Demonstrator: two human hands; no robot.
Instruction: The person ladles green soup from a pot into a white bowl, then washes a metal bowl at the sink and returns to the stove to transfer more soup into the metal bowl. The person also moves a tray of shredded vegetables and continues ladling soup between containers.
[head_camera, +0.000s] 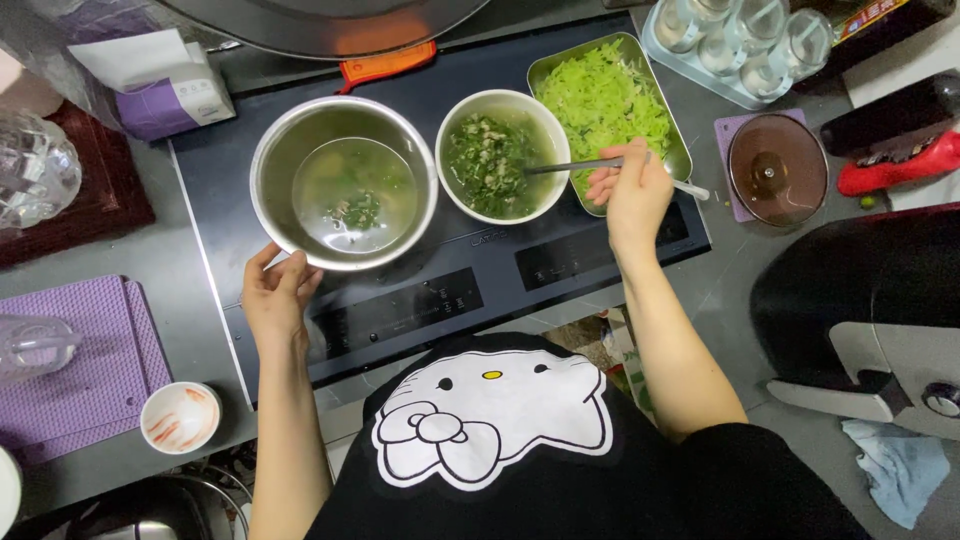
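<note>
My left hand (277, 292) grips the near rim of a steel pot (345, 182) standing on the black induction cooktop (420, 290). The pot holds a little broth with bits of greens. To its right sits a white bowl (503, 154) full of green soup. My right hand (632, 192) is closed on the handle of a metal spoon (575, 166) whose bowl end dips into that soup. Behind the right hand lies a steel tray (608, 97) of shredded pale green vegetable.
A small white dish (179, 417) with red smears and a purple mat (85, 360) lie on the left counter. A glass lid (776, 168) rests on a purple pad at right, with jars (740, 40) behind and a black appliance (860, 300) near right. A blue cloth (900, 465) lies at bottom right.
</note>
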